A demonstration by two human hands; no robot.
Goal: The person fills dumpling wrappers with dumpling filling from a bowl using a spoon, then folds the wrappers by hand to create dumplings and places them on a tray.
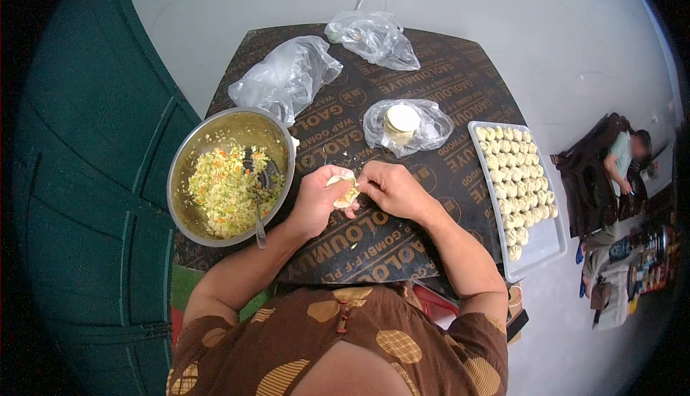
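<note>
My left hand (322, 196) cups a round dumpling wrapper (343, 192) with filling in its middle. The fingers of my right hand (388, 189) pinch the wrapper's right edge. Left of my hands stands a steel bowl (176, 202) of chopped vegetable filling (223, 191), with a metal spoon (260, 231) leaning over its rim. Beyond my right hand, a stack of round wrappers (401, 120) sits on an opened plastic bag (435, 126). To the right, a white tray (543, 252) bears rows of pleated dumplings (514, 173).
Two clear plastic bags, a larger one (287, 76) and a smaller one (374, 40), lie at the far side of the dark printed table (323, 137). A green door (93, 180) is at the left. At far right, a person (622, 162) sits on a dark chair.
</note>
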